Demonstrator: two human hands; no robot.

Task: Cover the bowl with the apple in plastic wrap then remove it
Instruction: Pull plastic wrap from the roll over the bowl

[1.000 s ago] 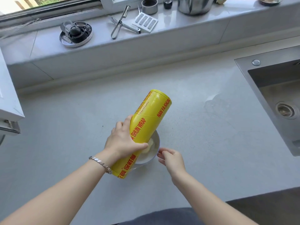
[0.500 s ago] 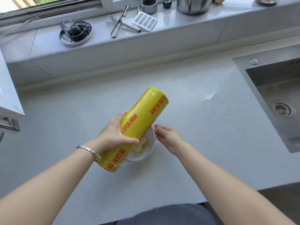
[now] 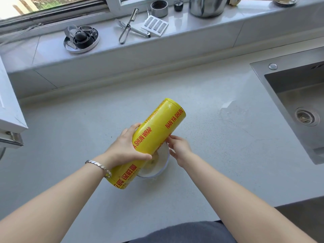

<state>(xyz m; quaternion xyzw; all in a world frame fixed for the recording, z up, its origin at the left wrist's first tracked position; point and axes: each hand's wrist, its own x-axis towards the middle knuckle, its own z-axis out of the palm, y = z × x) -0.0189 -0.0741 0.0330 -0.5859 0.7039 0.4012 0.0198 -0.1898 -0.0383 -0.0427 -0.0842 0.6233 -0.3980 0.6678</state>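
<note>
The bowl (image 3: 164,159) sits on the counter (image 3: 228,155) directly under the left fingers (image 3: 134,126) and just this side of the right fingers (image 3: 171,138). More than half of it is hidden by the roll of plastic wrap (image 3: 157,135). A pale, yellowish bit of the apple (image 3: 152,162) shows inside it, just below the left thumb. No film can be seen lying over the rim, so the covering step seems only to be starting.

The left hand (image 3: 123,149) grips the yellow roll around its middle, thumb on the near side and fingers curled over the far side, and holds it tilted across the bowl. The high end points away from the person and the low end hangs near the left wrist with its bracelet (image 3: 99,166). The right hand (image 3: 180,148) is at the roll's right flank, above the bowl's far rim, with its fingertips touching the label. Whether they already pinch a loose edge of film cannot be told, since the film is clear and nothing of it shows.

The step in hand is likely finding the free end. The next move calls for a firm pinch on that edge, then a pull to the right, past the rim, while the left fingers let the roll turn.

To the right of the right fingers lies the sink (image 3: 284,81). Far beyond both hands, the windowsill holds a peeler (image 3: 126,30) and a grater (image 3: 155,25).
</note>
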